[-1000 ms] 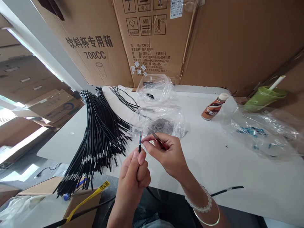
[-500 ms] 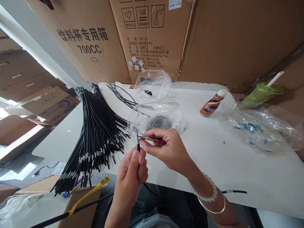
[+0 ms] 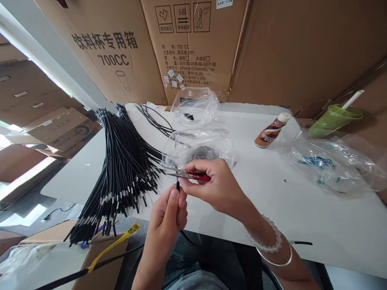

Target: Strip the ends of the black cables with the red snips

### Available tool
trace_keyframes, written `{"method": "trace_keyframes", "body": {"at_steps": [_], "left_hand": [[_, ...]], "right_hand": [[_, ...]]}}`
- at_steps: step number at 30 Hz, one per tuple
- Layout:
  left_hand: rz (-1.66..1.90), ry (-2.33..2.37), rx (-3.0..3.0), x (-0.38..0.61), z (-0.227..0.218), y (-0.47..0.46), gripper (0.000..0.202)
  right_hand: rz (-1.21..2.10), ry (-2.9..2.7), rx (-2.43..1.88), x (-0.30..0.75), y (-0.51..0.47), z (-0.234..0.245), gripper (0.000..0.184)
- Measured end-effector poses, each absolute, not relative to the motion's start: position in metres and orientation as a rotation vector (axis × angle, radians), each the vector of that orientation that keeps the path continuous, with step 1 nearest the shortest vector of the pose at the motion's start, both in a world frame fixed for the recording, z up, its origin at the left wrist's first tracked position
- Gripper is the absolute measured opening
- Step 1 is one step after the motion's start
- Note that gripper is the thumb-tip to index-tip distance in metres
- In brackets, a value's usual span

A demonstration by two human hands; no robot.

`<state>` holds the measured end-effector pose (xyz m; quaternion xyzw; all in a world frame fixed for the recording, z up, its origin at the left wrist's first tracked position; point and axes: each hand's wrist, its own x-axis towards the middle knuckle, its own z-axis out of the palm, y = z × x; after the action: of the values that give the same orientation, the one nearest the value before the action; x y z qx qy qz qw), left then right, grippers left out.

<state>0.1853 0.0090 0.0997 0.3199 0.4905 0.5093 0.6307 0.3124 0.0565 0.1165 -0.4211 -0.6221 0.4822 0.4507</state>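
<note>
My left hand (image 3: pixel 167 215) is closed around a thin black cable (image 3: pixel 178 186), held upright so that its stripped end with fine coloured wires points up. My right hand (image 3: pixel 216 185) grips small red-handled scissors (image 3: pixel 189 175), whose metal blades lie level across those wires just above the black sheath. Both hands hover over the near edge of the white table (image 3: pixel 302 209). The rest of the held cable drops below the table edge.
A large bundle of black cables (image 3: pixel 123 169) fans across the table's left side and over its edge. Clear plastic bags (image 3: pixel 199 147) lie behind my hands and at the right. A brown bottle (image 3: pixel 270 131), a green cup (image 3: pixel 334 119) and cardboard boxes (image 3: pixel 193 44) stand at the back.
My right hand has turned the scissors from tilted to level and brought the blades across the wires at the cable tip. My left hand keeps its hold, slightly lower.
</note>
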Motion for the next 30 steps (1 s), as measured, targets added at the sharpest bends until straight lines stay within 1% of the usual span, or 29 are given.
{"method": "trace_keyframes", "body": {"at_steps": [5, 11, 17, 20, 23, 27, 30], "left_hand": [[1.157, 1.140, 0.722, 0.190, 0.106, 0.009, 0.049], [1.129, 1.047, 0.714, 0.189, 0.106, 0.010, 0.045], [1.067, 0.851, 0.603, 0.178, 0.100, 0.012, 0.041], [0.995, 0.647, 0.542, 0.171, 0.093, 0.013, 0.038], [0.918, 0.339, 0.463, 0.168, 0.087, 0.016, 0.037], [0.860, -0.037, 0.281, 0.172, 0.084, 0.019, 0.038], [0.853, -0.206, 0.184, 0.175, 0.087, 0.021, 0.037]], "right_hand": [[1.135, -1.566, -1.020, 0.312, 0.057, 0.117, 0.004], [1.200, -1.540, -0.994, 0.312, 0.058, 0.116, 0.003], [1.319, -1.421, -0.916, 0.309, 0.060, 0.116, 0.008], [1.369, -1.382, -0.898, 0.308, 0.061, 0.118, 0.007], [1.445, -1.369, -0.863, 0.308, 0.063, 0.115, 0.006], [1.566, -1.285, -0.761, 0.304, 0.069, 0.106, 0.011], [1.620, -1.245, -0.684, 0.303, 0.071, 0.104, 0.011]]}}
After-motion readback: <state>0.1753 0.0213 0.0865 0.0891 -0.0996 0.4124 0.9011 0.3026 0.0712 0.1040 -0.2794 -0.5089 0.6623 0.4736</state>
